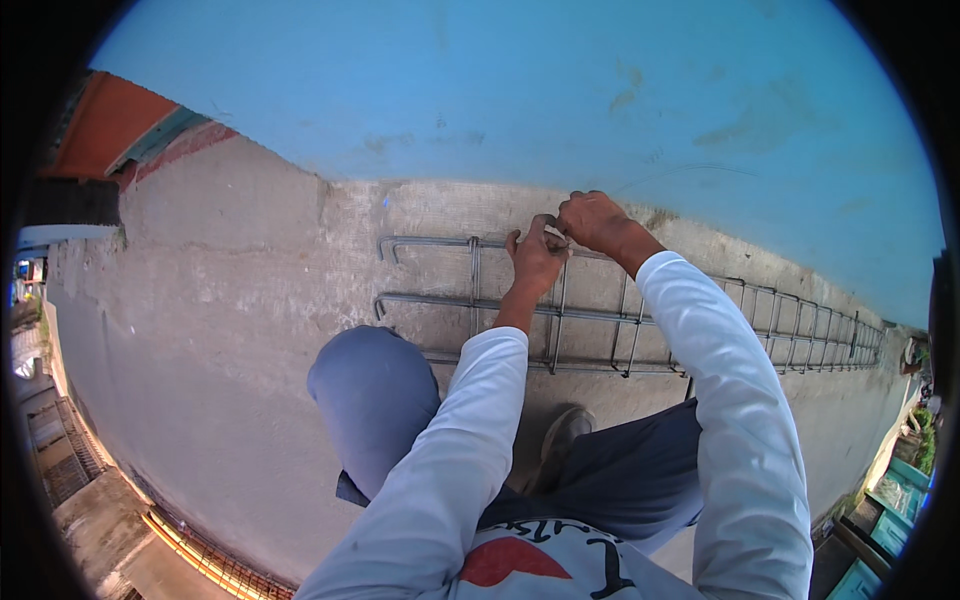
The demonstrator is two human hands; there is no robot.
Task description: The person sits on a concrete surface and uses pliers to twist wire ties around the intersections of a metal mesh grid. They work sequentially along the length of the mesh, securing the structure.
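Note:
A long rebar cage [590,314] of steel bars and square stirrups runs from in front of me off to the right, its bar ends hooked at the left. At its far upper bar, my left hand [538,262] is closed, fingers curled about the bar beside a stirrup. Just right of it and almost touching, my right hand [597,222] is closed in a pinch above the same bar. Whatever lies between its fingertips is too small to make out.
A light blue wall [560,90] rises right behind the cage. My bent knee [372,400] and shoe [565,432] are close to its near side. Grey concrete [220,350] stretches left. More reinforcing bars [215,562] lie at the lower left, and teal panels [890,530] at the lower right.

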